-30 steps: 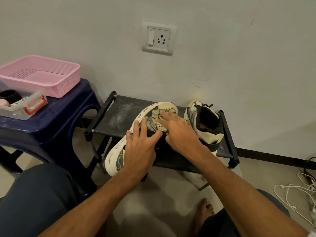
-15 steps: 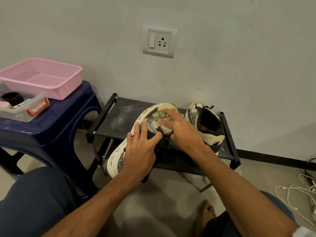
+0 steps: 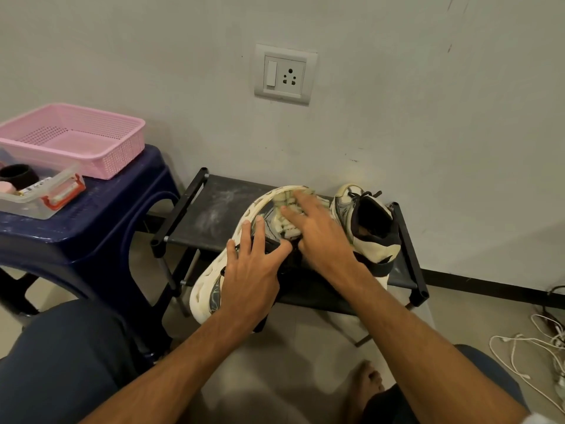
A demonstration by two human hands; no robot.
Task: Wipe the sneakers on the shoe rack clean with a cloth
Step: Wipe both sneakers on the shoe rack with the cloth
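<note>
A cream and grey sneaker (image 3: 211, 280) lies tilted on its side across the front of the black shoe rack (image 3: 211, 209), its white sole facing left. My left hand (image 3: 250, 276) rests flat on its side with fingers spread, steadying it. My right hand (image 3: 318, 234) presses a pale yellowish cloth (image 3: 286, 221) onto the toe area with straight fingers. A second sneaker (image 3: 367, 228) stands upright on the rack's right part, just right of my right hand.
A dark blue plastic stool (image 3: 91, 228) stands left of the rack, carrying a pink basket (image 3: 101, 142) and a clear box with red clasps (image 3: 46, 194). White cables (image 3: 526, 353) lie on the floor at right. My bare foot (image 3: 363, 390) is below the rack.
My right hand has slid the cloth up toward the sneaker's toe end. My left hand stays flat on the shoe.
</note>
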